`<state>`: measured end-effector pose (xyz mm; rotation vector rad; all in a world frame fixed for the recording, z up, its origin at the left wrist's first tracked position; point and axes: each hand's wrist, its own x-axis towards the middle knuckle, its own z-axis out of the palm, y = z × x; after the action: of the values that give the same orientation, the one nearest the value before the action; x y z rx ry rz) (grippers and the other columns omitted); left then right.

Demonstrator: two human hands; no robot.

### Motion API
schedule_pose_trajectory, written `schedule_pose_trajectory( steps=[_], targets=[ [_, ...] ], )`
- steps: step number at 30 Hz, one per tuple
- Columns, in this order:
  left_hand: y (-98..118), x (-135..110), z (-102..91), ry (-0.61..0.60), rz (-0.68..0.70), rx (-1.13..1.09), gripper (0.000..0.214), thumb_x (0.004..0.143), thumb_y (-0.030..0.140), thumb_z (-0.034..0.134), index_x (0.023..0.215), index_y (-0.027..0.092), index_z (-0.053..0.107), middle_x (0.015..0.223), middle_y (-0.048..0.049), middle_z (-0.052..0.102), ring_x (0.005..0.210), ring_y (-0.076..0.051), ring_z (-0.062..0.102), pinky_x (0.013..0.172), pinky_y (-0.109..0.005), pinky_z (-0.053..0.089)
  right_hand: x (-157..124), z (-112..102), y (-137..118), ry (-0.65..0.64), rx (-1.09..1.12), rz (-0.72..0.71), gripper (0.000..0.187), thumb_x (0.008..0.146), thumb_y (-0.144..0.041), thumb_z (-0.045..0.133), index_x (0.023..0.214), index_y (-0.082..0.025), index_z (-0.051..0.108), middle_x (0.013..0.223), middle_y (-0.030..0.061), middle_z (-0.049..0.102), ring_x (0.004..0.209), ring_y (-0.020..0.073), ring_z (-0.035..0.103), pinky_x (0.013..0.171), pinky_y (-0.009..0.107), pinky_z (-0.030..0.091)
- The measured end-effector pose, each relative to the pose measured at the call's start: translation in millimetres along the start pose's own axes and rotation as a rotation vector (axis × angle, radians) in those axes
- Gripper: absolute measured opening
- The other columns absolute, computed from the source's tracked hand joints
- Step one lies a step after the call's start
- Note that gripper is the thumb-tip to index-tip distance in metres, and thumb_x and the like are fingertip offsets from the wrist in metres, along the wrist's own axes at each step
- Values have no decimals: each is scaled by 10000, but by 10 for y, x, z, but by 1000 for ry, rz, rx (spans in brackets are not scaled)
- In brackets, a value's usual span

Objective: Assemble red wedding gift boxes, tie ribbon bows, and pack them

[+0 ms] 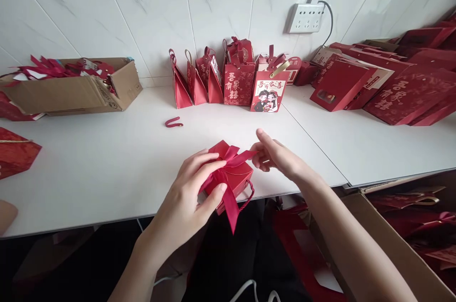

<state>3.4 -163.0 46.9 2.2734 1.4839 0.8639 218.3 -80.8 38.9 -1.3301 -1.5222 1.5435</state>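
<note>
A small red gift box [240, 177] sits at the front edge of the white table, tied with a crimson ribbon bow [231, 157]. One ribbon tail hangs down over the box front, and a twisted red cord loops from its right side. My left hand [194, 188] holds the box from the left, fingertips on the top by the bow and thumb on the near side. To the right, my right hand [272, 152] has its thumb raised apart and its fingers loosely bent. The other ribbon tail points to these fingers; whether it touches them I cannot tell.
Red gift bags [238, 86] stand along the tiled wall, with many more stacked [399, 83] at right. A cardboard box [57, 95] of ribboned items is at left. A loose red strap [174, 122] lies mid-table. Another person's arm [6, 216] shows at the left edge.
</note>
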Motion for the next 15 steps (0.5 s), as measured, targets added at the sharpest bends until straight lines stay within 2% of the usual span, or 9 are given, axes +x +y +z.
schedule_pose_trajectory(
  steps=[1, 3, 5, 7, 11, 15],
  targets=[
    [-15, 10, -12, -24, 13, -9, 337, 906, 287, 481, 1239, 287, 541, 1334, -39, 513, 1331, -238, 392, 1068, -408, 424, 44, 15, -9, -69, -5, 7, 621, 826, -717, 360, 580, -164, 502, 513, -6, 492, 453, 85, 405, 482, 245, 331],
    [-32, 19, -50, -66, 20, -18, 334, 901, 289, 489, 1228, 299, 558, 1357, -37, 502, 1344, -251, 380, 1059, -413, 436, 25, 49, -37, -119, -44, -39, 568, 826, -657, 445, 532, -171, 450, 482, -33, 436, 454, 72, 361, 495, 239, 314],
    [-34, 22, -90, -98, 22, -16, 334, 892, 293, 505, 1219, 312, 569, 1375, -29, 488, 1351, -255, 374, 1062, -411, 434, -109, 76, -64, -97, -101, -93, 500, 828, -561, 526, 526, -173, 440, 478, -49, 416, 461, 65, 340, 500, 231, 301],
    [-34, 28, -116, -124, 17, -17, 336, 886, 300, 517, 1217, 323, 569, 1384, -17, 480, 1361, -247, 360, 1076, -403, 422, -296, 100, -77, -91, -135, -91, 470, 859, -516, 495, 536, -176, 462, 468, -48, 427, 444, 67, 338, 475, 230, 286],
    [-48, 62, -133, -157, 7, -39, 341, 884, 304, 518, 1221, 328, 561, 1406, -2, 455, 1375, -231, 338, 1103, -400, 389, -609, 168, -33, -105, -180, -57, 436, 898, -498, 434, 623, -181, 553, 473, -31, 504, 415, 80, 386, 427, 222, 288],
    [-73, 104, -158, -193, 16, -83, 356, 883, 300, 520, 1236, 329, 552, 1415, 3, 449, 1381, -220, 327, 1113, -394, 374, -733, 226, 63, -32, -244, -103, 425, 900, -507, 450, 640, -187, 553, 519, -13, 558, 458, 92, 431, 465, 222, 329]
  ],
)
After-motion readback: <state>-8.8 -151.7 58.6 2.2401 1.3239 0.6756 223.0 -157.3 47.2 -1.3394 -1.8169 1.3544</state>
